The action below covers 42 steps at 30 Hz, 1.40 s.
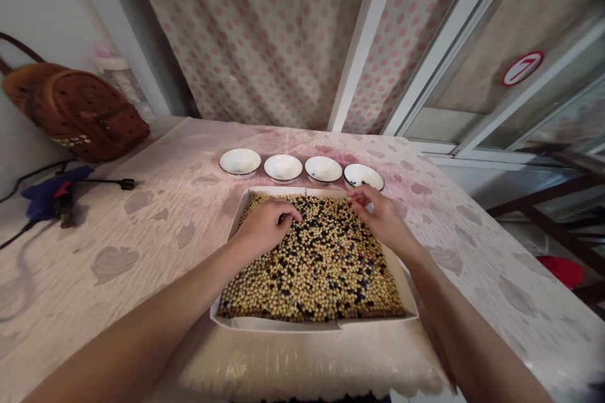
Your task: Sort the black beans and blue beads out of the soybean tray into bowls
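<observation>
A shallow white cardboard box (pixel 302 325) is filled with yellow soybean-like balls (pixel 302 289), mixed with black, blue, green and pink bead-like ones. Over its back left part, my left hand (pixel 271 220) is curled, thumb and fingers drawn together at the surface of the balls. Whatever may be between those fingertips is too small to make out. At the back right corner, my right hand (pixel 380 217) has its thumb and fingers pinched, just in front of the rightmost white bowl (pixel 373 175). A few dark bits lie in that bowl. The right fingertips' contents cannot be seen clearly.
More dark-rimmed white bowls (pixel 283 169) stand in a row behind the box. On the left of the patterned tablecloth (pixel 161 252) lie a blue glue gun (pixel 54 195), a black plug (pixel 126 184) and a brown backpack (pixel 94 110). A polka-dot curtain (pixel 265 31) hangs behind.
</observation>
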Motion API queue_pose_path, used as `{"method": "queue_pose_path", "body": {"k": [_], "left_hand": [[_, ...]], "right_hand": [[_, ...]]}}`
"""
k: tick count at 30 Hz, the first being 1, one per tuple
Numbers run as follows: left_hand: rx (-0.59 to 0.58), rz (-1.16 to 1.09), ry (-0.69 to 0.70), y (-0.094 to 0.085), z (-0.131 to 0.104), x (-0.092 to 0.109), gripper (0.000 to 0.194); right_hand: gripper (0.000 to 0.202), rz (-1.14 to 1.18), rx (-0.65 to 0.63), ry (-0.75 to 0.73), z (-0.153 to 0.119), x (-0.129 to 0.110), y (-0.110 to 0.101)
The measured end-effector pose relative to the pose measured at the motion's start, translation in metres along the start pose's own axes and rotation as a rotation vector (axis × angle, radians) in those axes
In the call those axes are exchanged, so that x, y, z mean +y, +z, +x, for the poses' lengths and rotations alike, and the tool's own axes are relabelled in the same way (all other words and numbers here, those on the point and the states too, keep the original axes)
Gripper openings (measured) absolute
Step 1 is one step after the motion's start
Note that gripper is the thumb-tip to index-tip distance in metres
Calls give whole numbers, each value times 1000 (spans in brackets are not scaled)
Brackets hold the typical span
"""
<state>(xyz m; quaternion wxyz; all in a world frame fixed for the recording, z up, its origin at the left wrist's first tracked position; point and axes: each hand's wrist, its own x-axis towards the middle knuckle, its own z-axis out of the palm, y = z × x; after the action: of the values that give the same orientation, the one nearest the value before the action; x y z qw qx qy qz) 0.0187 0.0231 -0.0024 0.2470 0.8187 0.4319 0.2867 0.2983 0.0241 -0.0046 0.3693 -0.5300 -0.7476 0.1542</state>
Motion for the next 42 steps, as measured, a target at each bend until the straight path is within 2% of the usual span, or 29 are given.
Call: {"method": "queue_pose_path", "body": {"k": [4, 8, 11, 14, 16, 20, 22, 24, 29, 42], "left_hand": [[1, -3, 3, -1, 0, 2, 29], [3, -5, 5, -1, 0, 2, 29], [3, 6, 2, -1, 0, 1, 29], [9, 9, -2, -1, 0, 1, 28], [22, 12, -5, -1, 0, 0, 28], [55, 15, -5, 0, 1, -1, 26], [61, 17, -2, 0, 1, -2, 26], [57, 27, -2, 0, 1, -2, 25], [45, 32, -1, 0, 1, -1, 26], [40, 5, -9, 0, 1, 0, 27]], "right_hand": [[20, -123, 306, 79, 11, 35, -8], [21, -151, 341, 136, 19, 64, -13], [22, -193, 340, 146, 19, 64, -14], [20, -219, 349, 105, 15, 41, -12], [18, -148, 276, 42, 12, 15, -7], [21, -28, -144, -183, 5, -34, 10], [28, -49, -306, -267, 2, -47, 18], [33, -77, -396, -316, 1, -49, 24], [27, -113, -439, -357, 0, -41, 28], [18, -100, -390, -303, -4, -37, 24]]}}
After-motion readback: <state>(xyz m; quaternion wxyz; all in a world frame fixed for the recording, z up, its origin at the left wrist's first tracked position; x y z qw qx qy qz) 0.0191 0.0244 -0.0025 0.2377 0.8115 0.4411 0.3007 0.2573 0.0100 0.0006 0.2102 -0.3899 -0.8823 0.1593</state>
